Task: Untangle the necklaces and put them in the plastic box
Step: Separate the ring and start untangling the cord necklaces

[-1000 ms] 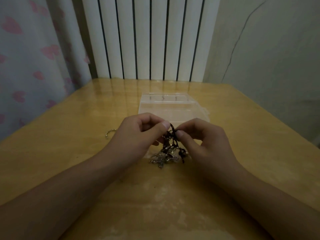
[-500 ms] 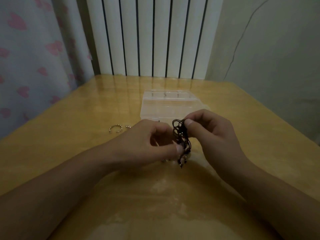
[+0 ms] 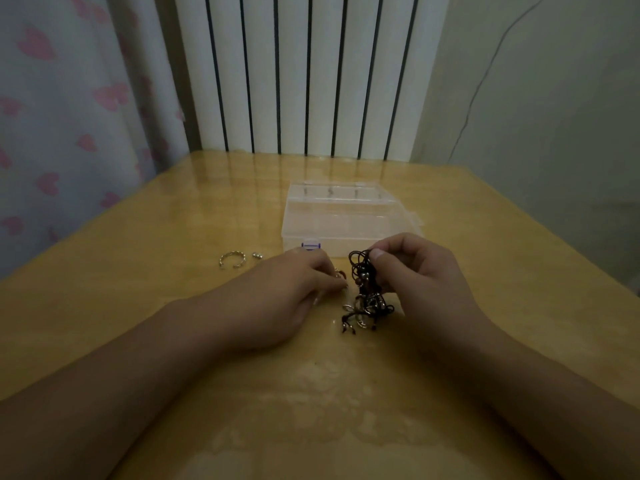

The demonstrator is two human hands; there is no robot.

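Observation:
A tangle of dark cord necklaces (image 3: 367,289) with small metal beads and rings hangs down onto the wooden table (image 3: 138,289). My right hand (image 3: 419,271) pinches the top of the tangle between thumb and fingers. My left hand (image 3: 291,292) lies just left of it, fingers curled, pinching a small reddish and metal piece at the tangle's left side. The clear plastic box (image 3: 346,216) stands right behind both hands, its lid folded open toward the back.
A silver open ring-shaped bangle (image 3: 231,259) and two small silver beads (image 3: 256,255) lie on the table to the left of the box. A white radiator stands behind the table, a heart-patterned curtain at the left, a wall at the right.
My hands have drawn apart: the left one dropped to the table and slid left with a small piece, while the right one keeps the tangle lifted. The camera tilted down slightly.

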